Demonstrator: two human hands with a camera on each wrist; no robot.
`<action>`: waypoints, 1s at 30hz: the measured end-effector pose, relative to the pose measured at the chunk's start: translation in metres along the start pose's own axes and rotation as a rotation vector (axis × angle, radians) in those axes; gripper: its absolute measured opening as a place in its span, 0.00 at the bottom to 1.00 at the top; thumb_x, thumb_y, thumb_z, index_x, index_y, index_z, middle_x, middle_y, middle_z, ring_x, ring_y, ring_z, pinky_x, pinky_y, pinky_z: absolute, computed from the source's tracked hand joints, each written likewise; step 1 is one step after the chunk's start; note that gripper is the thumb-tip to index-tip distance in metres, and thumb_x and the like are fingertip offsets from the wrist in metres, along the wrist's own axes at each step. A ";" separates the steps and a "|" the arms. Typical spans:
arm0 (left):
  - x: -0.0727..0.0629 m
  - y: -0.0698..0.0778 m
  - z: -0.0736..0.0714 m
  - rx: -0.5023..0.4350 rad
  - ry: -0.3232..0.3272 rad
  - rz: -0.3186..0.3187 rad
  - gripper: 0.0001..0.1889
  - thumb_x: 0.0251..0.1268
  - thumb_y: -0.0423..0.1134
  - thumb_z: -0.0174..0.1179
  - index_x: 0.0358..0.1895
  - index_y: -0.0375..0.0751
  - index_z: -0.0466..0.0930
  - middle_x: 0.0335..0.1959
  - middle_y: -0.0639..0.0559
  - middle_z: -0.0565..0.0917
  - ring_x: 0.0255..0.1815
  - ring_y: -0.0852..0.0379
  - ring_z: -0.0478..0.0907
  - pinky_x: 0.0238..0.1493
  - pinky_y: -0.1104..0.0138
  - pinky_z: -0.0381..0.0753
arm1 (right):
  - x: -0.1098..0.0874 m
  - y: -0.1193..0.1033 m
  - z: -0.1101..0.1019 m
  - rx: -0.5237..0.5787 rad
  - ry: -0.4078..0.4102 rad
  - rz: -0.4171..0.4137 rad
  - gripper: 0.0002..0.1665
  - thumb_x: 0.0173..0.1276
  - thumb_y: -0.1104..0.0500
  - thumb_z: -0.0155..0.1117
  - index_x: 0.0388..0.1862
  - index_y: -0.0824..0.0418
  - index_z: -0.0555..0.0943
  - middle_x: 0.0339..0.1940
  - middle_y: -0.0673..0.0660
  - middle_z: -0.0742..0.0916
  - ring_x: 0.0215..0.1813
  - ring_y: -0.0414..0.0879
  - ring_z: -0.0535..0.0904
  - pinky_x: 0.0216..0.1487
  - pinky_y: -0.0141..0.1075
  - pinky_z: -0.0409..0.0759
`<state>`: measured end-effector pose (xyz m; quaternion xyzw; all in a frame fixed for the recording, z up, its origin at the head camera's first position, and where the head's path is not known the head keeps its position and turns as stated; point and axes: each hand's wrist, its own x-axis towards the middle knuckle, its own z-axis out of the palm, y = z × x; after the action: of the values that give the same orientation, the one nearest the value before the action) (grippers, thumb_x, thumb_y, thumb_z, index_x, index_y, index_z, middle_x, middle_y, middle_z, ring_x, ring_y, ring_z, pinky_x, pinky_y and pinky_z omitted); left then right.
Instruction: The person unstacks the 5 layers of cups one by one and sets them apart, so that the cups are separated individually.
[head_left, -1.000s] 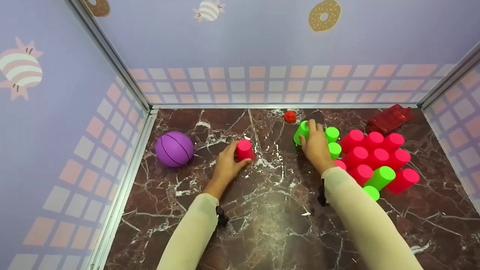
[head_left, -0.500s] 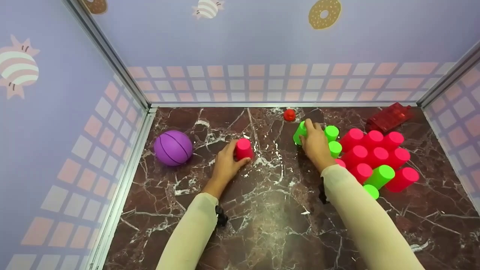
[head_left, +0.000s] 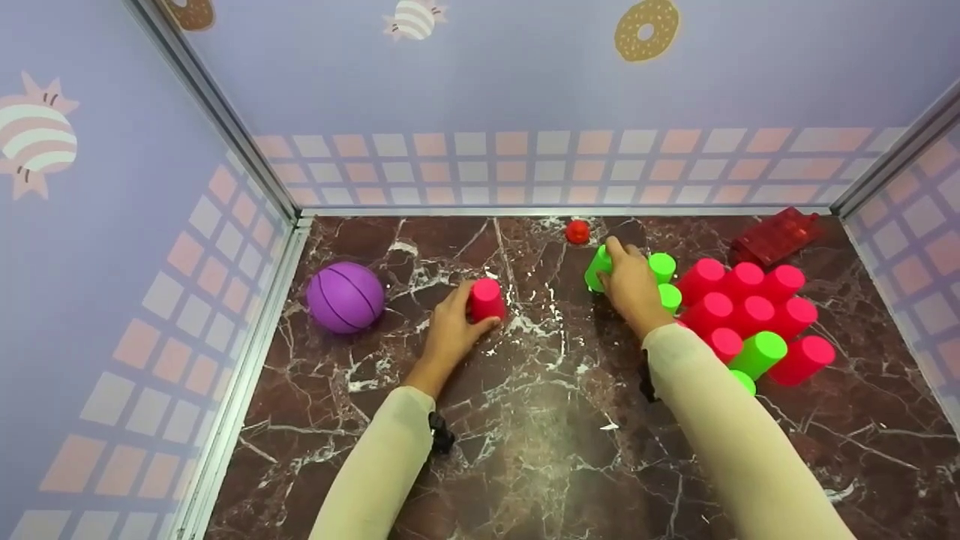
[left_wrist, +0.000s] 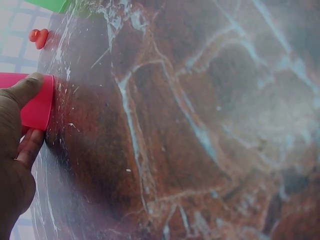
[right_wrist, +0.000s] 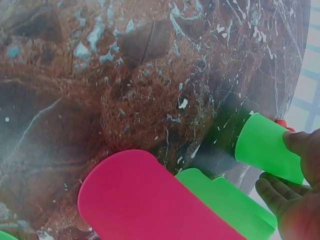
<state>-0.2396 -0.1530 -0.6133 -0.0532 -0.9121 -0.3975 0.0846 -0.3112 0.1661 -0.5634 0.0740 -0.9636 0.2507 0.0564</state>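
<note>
Near the middle of the marbled surface, my left hand [head_left: 452,330] grips an upside-down pink cup [head_left: 487,300] between thumb and fingers. In the left wrist view the thumb lies along the side of that pink cup [left_wrist: 37,107], and fingertips show beneath it. My right hand [head_left: 631,289] holds a green cup [head_left: 597,271], also mouth down, at the left edge of the cup group. The right wrist view has thumb and fingers on either side of this green cup [right_wrist: 265,147]. Two more green cups [head_left: 662,268] stand just right of that hand.
Several pink cups [head_left: 754,315] stand in rows at the right, with a green cup [head_left: 763,352] among them. A purple ball [head_left: 345,298] sits at the left. Toward the back wall are a small red object [head_left: 577,232] and a translucent red block-like object [head_left: 778,236].
The view shifts very slightly. Both hands keep their holds on the pink and green cups, with almost no movement.
</note>
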 end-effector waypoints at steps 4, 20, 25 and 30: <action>0.005 0.006 0.001 -0.004 -0.030 -0.027 0.37 0.58 0.43 0.85 0.70 0.46 0.77 0.65 0.37 0.88 0.65 0.39 0.88 0.69 0.49 0.88 | 0.004 0.012 0.003 0.004 0.011 -0.029 0.25 0.74 0.64 0.74 0.63 0.61 0.71 0.53 0.77 0.84 0.58 0.79 0.83 0.57 0.73 0.84; 0.020 0.085 0.067 -0.043 -0.286 0.089 0.37 0.61 0.44 0.83 0.73 0.51 0.76 0.70 0.44 0.86 0.71 0.45 0.85 0.74 0.53 0.84 | 0.022 0.039 0.005 -0.046 -0.120 -0.102 0.35 0.57 0.73 0.66 0.65 0.60 0.71 0.54 0.76 0.85 0.60 0.81 0.83 0.58 0.70 0.85; 0.026 0.099 0.086 -0.020 -0.298 0.166 0.36 0.62 0.42 0.83 0.72 0.48 0.76 0.67 0.41 0.88 0.68 0.44 0.87 0.73 0.53 0.85 | 0.023 0.036 -0.004 -0.057 -0.204 -0.070 0.43 0.53 0.73 0.70 0.69 0.59 0.70 0.60 0.76 0.85 0.64 0.80 0.82 0.62 0.69 0.85; 0.033 0.098 0.108 -0.028 -0.278 0.215 0.36 0.61 0.43 0.84 0.72 0.47 0.76 0.65 0.40 0.89 0.66 0.42 0.88 0.71 0.52 0.86 | 0.013 0.017 -0.024 -0.073 -0.262 -0.064 0.42 0.58 0.73 0.71 0.70 0.60 0.69 0.62 0.78 0.85 0.62 0.78 0.84 0.61 0.67 0.86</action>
<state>-0.2683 -0.0064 -0.6093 -0.2058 -0.8985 -0.3877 -0.0011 -0.3251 0.1913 -0.5489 0.1345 -0.9683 0.2020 -0.0596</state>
